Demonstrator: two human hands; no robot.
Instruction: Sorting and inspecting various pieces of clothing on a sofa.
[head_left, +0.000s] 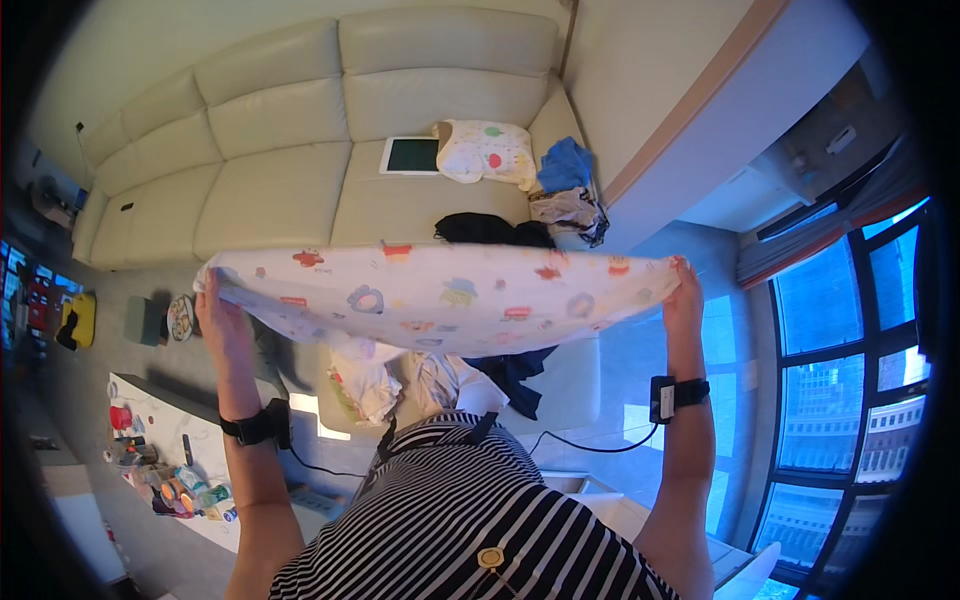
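A white cloth with a colourful cartoon print (450, 300) is stretched out in the air before me. At its left end, my left hand (221, 315) grips a corner. My right hand (682, 285) pinches the opposite corner, its fingers closed on the fabric. Between the hands the cloth sags, partly hiding the sofa front and garments behind it. Below its lower edge lie a crumpled printed cloth (367, 386), a beige garment (439, 379) and a dark navy garment (525, 386).
The cream leather sofa (277, 176) holds a white tablet (411, 155), a printed white cloth (487, 154), a blue cloth (566, 163) and a black garment (476, 228). A marble-topped table (169, 435) with bottles and small items stands at left.
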